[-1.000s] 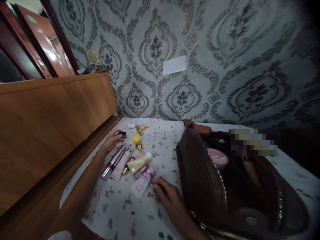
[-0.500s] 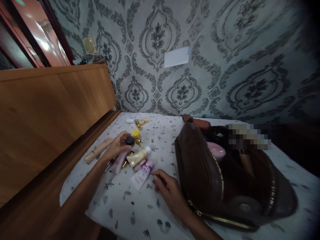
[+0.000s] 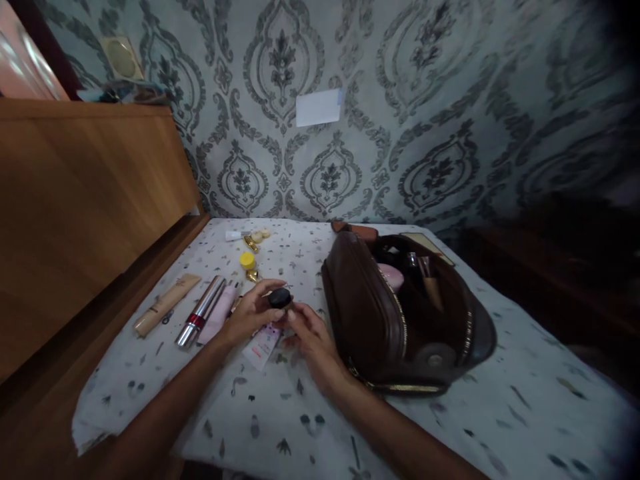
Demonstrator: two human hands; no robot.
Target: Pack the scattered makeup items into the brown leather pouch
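Between my two hands is a small black-lidded jar [image 3: 280,298]. My left hand [image 3: 254,308] grips it from the left, with thumb and fingers around its side. From the right, the fingertips of my right hand [image 3: 311,333] close on the same jar. Below them lies a white and purple tube [image 3: 263,347], partly covered by my hands. Left of my left hand lie a pink tube [image 3: 220,312], a silver and red cylinder [image 3: 201,312] and a beige tube [image 3: 167,305].
An open brown bag [image 3: 360,300] stands at right, holding a pink item [image 3: 391,277] and brushes [image 3: 429,280]. Behind the hands are a yellow-lidded pot [image 3: 247,261] and small gold items [image 3: 251,244]. A wooden cabinet [image 3: 95,213] borders the table on the left.
My left hand has brought the jar right and toward me. My right hand has risen to meet it. The view has shifted right, and the silver and red cylinder now shows fully.
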